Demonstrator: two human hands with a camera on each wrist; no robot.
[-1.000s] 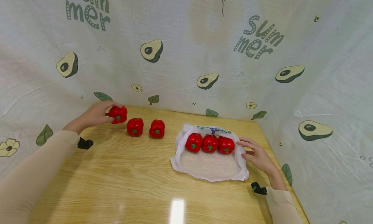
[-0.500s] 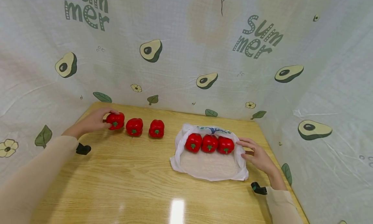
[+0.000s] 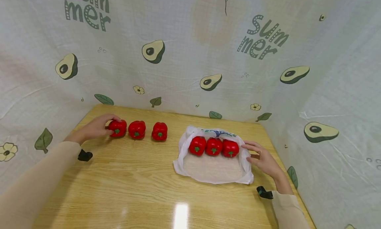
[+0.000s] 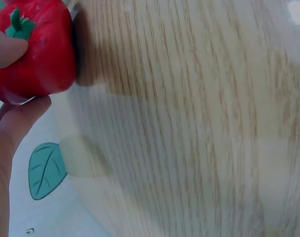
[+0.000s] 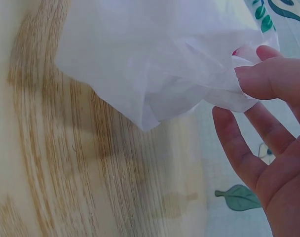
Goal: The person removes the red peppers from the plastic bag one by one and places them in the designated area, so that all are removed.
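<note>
In the head view my left hand (image 3: 99,125) grips a red bell pepper (image 3: 118,128) from its left side, low over the table. The left wrist view shows thumb and fingers around this pepper (image 4: 44,52), its green stem beside the thumb. Right of it, a second bell pepper (image 3: 137,129) and a third bell pepper (image 3: 159,131) stand in a row. My right hand (image 3: 265,159) holds the right side of a white plastic bag (image 3: 247,171), the bag's edge between thumb and fingers. Inside the bag's mouth, 3 bell peppers (image 3: 214,146) lie side by side at the back.
Everything stands on a wooden table (image 3: 131,182). A whitish cloth (image 3: 178,67) printed with avocados and leaves hangs behind the table and along both sides. The front part of the bag's inside shows bare lining.
My left hand has lowered the bell pepper toward the table, into line with the two others at left. My right hand and the bag have stayed put.
</note>
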